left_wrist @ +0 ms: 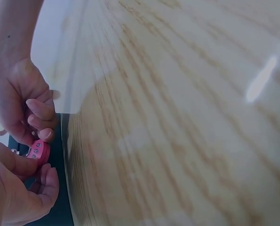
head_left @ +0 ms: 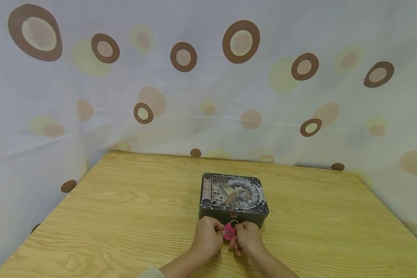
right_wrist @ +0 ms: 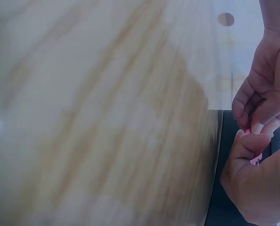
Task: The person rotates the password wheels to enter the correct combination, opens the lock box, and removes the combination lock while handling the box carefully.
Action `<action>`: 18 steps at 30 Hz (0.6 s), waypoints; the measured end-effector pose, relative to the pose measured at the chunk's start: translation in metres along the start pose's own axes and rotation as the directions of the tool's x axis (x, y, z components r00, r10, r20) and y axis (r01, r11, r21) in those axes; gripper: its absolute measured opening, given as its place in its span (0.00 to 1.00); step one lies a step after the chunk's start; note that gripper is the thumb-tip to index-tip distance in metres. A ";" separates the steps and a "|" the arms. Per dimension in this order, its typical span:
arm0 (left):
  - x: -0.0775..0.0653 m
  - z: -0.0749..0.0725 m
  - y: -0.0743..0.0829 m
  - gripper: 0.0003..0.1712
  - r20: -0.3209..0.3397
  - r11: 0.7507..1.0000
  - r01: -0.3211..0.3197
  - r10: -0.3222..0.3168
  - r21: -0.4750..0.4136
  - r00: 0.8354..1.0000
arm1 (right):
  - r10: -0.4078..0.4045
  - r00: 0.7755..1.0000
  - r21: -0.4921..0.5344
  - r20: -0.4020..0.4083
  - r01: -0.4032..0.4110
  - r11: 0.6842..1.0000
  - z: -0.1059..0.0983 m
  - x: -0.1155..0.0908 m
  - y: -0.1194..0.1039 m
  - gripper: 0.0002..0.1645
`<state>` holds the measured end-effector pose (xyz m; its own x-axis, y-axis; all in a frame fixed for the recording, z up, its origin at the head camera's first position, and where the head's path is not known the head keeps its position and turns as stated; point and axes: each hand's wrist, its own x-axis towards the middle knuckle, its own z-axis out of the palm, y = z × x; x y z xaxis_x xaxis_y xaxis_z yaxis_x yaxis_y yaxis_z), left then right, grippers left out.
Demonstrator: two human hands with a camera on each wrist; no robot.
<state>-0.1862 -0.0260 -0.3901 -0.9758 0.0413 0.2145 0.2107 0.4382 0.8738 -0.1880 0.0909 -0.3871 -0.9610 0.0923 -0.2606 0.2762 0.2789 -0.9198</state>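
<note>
A pink combination padlock (head_left: 229, 231) with a row of number dials hangs by its metal shackle at the front latch of a dark tin box (head_left: 234, 195) with an ornate printed lid. From the left, my left hand (head_left: 207, 236) pinches the padlock's body between thumb and fingers. My right hand (head_left: 250, 238) grips its other side, fingers curled beneath. In the left wrist view, the dials of the padlock (left_wrist: 39, 149) show between both hands. Seen from the right wrist, fingers hide most of it. The box's lid is down.
The box stands on a wood-grain table (head_left: 125, 216), towards its front middle. Behind and on both sides hangs a pale cloth (head_left: 208, 85) printed with brown and yellow circles.
</note>
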 end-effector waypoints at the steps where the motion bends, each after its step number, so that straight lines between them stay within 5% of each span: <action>1: 0.000 0.000 0.000 0.04 0.000 1.000 0.001 -0.001 -0.001 1.000 | 0.005 1.000 0.005 0.003 -0.005 1.000 0.000 0.000 0.000 0.13; 18: 0.002 0.000 0.003 0.03 0.028 0.996 0.069 -0.067 -0.051 0.997 | 0.093 0.995 0.092 0.047 -0.098 0.991 -0.008 0.000 -0.003 0.14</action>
<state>-0.1875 -0.0244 -0.3869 -0.9890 0.0367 0.1430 0.1458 0.3938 0.9075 -0.1887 0.0976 -0.3823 -0.9305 0.0729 -0.3589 0.3663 0.1790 -0.9131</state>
